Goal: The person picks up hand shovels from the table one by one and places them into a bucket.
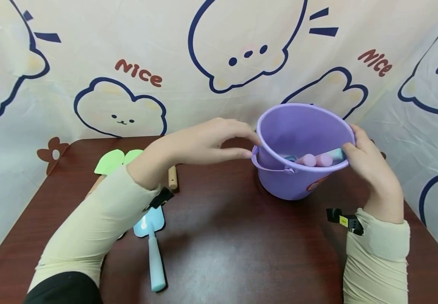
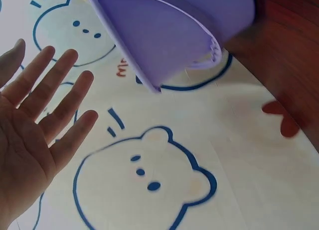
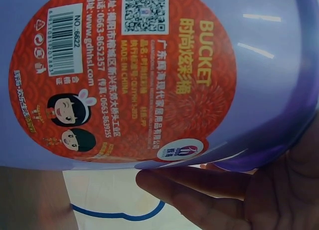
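A purple bucket [image 1: 291, 181] is at the right of the table, tilted, with its handle hanging on its left side. Two pink round-ended sticks [image 1: 315, 160] and a light blue piece [image 1: 336, 156] lie inside. My right hand [image 1: 372, 169] grips the bucket's right rim, thumb and fingers on either side of the wall. By the opposite rim is my left hand [image 1: 215, 141], its fingers extended toward the bucket. The left wrist view shows that hand's palm [image 2: 20, 145] with fingers spread, holding nothing. A red label [image 3: 124, 80] covers much of the bucket's side in the right wrist view.
A light blue toy shovel [image 1: 157, 261] lies on the brown table [image 1: 234, 253], left of centre. Behind my left forearm are a green leaf-shaped thing [image 1: 109, 161] and a wooden handle [image 1: 172, 177], both partly hidden. A printed cloth [image 1: 181, 105] hangs along the back.
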Demonstrator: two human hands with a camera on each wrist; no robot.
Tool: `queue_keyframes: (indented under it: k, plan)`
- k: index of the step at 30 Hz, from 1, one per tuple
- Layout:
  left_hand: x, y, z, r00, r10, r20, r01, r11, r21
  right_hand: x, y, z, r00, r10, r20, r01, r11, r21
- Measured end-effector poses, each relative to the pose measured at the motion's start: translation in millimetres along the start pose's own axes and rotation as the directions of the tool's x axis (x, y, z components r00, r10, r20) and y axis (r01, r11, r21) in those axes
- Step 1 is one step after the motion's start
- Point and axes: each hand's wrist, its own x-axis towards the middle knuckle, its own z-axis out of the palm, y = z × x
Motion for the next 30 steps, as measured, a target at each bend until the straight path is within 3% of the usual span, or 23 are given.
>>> queue_keyframes:
  k: [6, 10, 13, 18, 21, 27, 30]
  plan:
    - [-33.0, -4.1, 0.5, 0.994, -0.105, 0.025, 0.103, 0.992, 0.072, 1, -3, -1, 1.0, 0.007, -0.003, -0.007, 1.0, 0.0]
    - [-50.8, -17.2, 5.3, 0.983, -0.178, 0.047, 0.175, 0.983, 0.063, 2, -3, -1, 1.0, 0.015, -0.001, -0.015, 1.0, 0.003]
    - [-62.3, -33.7, 9.0, 0.968, -0.243, 0.057, 0.242, 0.97, 0.023, 1, -2, -1, 1.0, 0.016, -0.001, -0.016, 1.0, 0.002]
    - [-79.3, -67.6, 16.7, 0.927, -0.367, 0.08, 0.369, 0.929, -0.022, 0, 0, -2, 1.0, 0.023, 0.001, -0.023, 1.0, -0.002]
    - [-88.1, -84.2, 21.7, 0.911, -0.401, 0.096, 0.404, 0.915, -0.01, 0, -1, -2, 1.0, 0.024, 0.002, -0.024, 1.0, -0.004]
    - [-104.9, -107.3, 31.8, 0.903, -0.41, 0.126, 0.417, 0.908, -0.031, 0, -2, -1, 0.999, 0.033, 0.005, -0.033, 0.999, 0.008]
    - [-113.3, -113.0, 35.4, 0.883, -0.449, 0.141, 0.459, 0.887, -0.047, 0, -2, 1, 0.999, 0.033, 0.007, -0.033, 0.999, 0.01]
